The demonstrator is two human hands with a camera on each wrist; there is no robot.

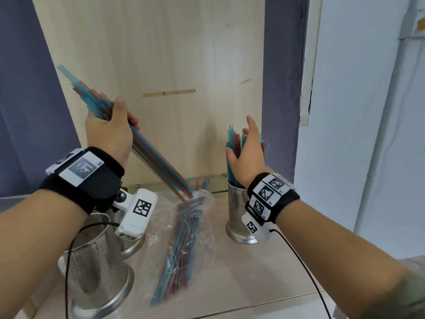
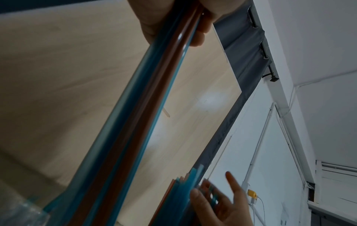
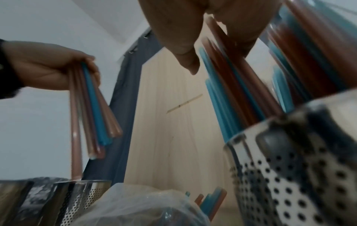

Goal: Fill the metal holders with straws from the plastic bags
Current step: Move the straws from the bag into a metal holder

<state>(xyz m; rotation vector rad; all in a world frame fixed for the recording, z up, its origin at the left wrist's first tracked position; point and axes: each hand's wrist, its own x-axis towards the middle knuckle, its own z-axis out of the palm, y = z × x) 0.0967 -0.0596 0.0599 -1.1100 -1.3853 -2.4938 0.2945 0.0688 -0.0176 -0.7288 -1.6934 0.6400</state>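
My left hand (image 1: 112,132) grips a bundle of blue and red straws (image 1: 147,148) that slants from upper left down to the mouth of the plastic bag (image 1: 202,226). More straws lie inside the bag on the counter. The left wrist view shows the bundle (image 2: 146,104) running under my fingers (image 2: 199,35). The perforated metal holder (image 1: 236,215) at the right holds upright straws (image 1: 231,139). My right hand (image 1: 247,150) is spread against those straws, thumb on their left side. The right wrist view shows the holder (image 3: 289,175) close up and the left hand (image 3: 50,65) with its bundle (image 3: 92,110).
Two more perforated metal holders (image 1: 96,272) (image 1: 131,240) stand at the left under my left wrist, both without straws. A wooden panel (image 1: 161,65) rises behind the counter, with grey curtain on either side. A white wall is at the right.
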